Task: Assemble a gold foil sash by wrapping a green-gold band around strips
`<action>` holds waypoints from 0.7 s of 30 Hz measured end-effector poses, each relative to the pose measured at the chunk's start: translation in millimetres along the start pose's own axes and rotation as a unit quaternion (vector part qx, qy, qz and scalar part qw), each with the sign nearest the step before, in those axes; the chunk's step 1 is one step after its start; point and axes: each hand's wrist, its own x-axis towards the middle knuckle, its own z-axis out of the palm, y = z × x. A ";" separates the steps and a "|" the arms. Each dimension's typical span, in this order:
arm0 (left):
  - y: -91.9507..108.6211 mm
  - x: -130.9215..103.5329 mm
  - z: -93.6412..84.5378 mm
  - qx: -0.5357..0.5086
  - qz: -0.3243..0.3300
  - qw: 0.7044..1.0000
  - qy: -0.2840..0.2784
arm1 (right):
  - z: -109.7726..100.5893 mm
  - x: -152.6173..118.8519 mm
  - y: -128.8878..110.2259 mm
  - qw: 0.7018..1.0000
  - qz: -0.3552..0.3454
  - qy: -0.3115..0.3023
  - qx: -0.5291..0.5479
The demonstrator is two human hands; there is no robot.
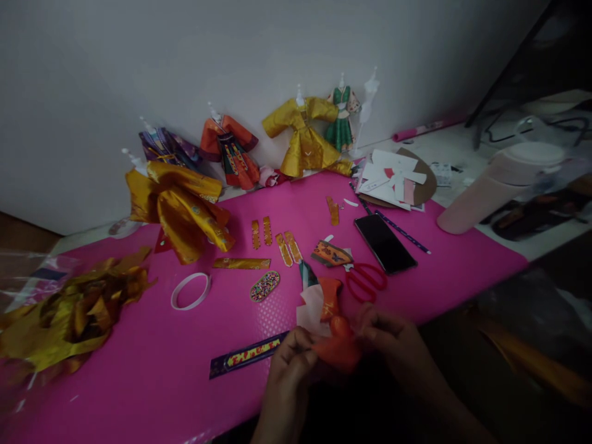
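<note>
My left hand pinches one side of a piece of orange fabric at the table's front edge. On the other side, the fingers of my right hand are closed on the same fabric; the exact fingertip hold is dim. Pale backing paper and a second orange scrap lie just behind it. Red-handled scissors rest beyond my right hand, their blades by a patterned orange piece. A dark strip with a yellow patterned band lies left of my left hand.
Doll-size robes on stands, one a gold robe, line the wall. A phone and a pink bottle are at right. Gold scraps, a roll of white tape and a beaded oval lie on the pink table cover.
</note>
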 end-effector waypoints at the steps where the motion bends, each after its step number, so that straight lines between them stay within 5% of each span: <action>1: 1.1 -0.3 -0.4 -0.010 -0.004 1.000 0.006 | -1.8 0.6 0.5 1.000 0.003 0.006 0.010; 10: 3.7 2.9 -5.9 -0.036 0.028 0.999 -0.028 | -7.8 -3.3 -7.2 0.995 -0.094 0.022 -0.033; 16: -3.8 -3.2 -17.6 0.142 0.103 0.978 -0.110 | 0.1 -14.7 -16.3 0.984 -0.119 -0.006 -0.134; 21: -4.2 -12.8 -17.7 0.341 0.186 0.912 -0.131 | 5.7 -19.9 -14.0 0.979 -0.126 0.040 -0.158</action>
